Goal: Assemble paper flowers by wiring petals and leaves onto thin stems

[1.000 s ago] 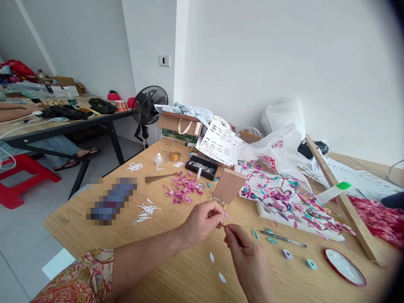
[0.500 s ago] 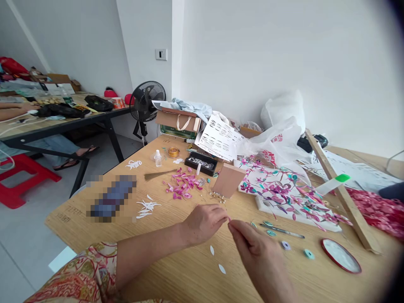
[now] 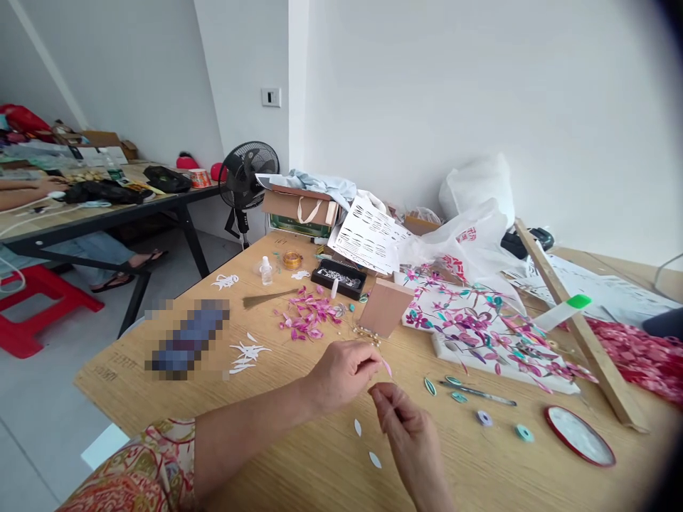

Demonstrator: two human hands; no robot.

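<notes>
Near the centre of the frame, a slim pink petal (image 3: 387, 368), sticking out from between thumb and fingers of the left hand (image 3: 341, 373), pinched there quite firmly. Just below and to the right, the right hand (image 3: 406, 427), with thumb and fingertips pressed together; not possible to tell if with some fine thread between them. Compared with half a second ago, a small but clear change: fingertips of both hands then meeting at the petal, now a little apart, with the right hand lower and the petal more exposed. In judgement, only a short pause or change of grip in the handwork, with the petal well kept on the left side. At lower centre, on the wooden surface (image 3: 299, 462), two white leaf-shaped pieces (image 3: 375, 460), near the right hand. Toward the right, green-edged leaves (image 3: 430, 386), a purple spool (image 3: 484, 418), a teal spool (image 3: 524, 432) and a red-rimmed dish (image 3: 549, 419). Above the left hand, a loose heap of pink petals (image 3: 306, 314), well apart from the fingers.
</notes>
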